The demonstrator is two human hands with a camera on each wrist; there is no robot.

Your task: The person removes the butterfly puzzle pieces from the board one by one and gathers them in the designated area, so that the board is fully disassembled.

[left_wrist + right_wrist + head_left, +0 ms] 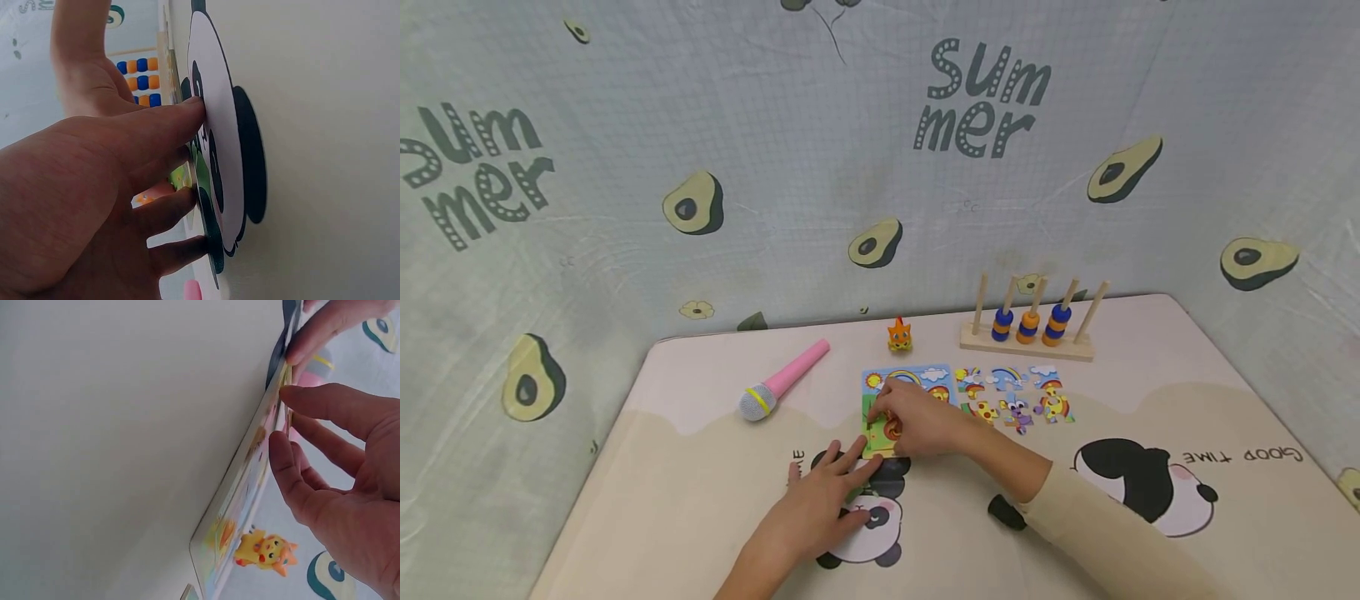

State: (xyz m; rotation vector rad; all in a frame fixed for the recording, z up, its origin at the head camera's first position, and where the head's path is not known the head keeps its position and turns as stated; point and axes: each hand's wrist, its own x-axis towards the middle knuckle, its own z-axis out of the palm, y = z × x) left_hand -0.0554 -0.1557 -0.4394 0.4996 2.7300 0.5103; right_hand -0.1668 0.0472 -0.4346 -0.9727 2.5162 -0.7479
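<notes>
A colourful picture puzzle board [868,379] lies flat on the table, showing a sun, a rainbow and clouds. My right hand [917,417] is over its lower left part. Between the bent fingers and thumb of the right hand [350,444] is the thin edge of a puzzle piece [289,420], close to the board's surface; its picture is mostly hidden. My left hand [823,504] lies spread on the tablecloth, fingertips at the board's lower left edge. In the left wrist view the left hand [106,175] has straight fingers and grips nothing.
Several loose puzzle pieces [1017,408] lie right of the board. Behind it stands a small orange toy figure [899,335]. A pink toy microphone [786,379] lies to the left. At the back right stands a wooden bead rack [1026,340] with upright pegs.
</notes>
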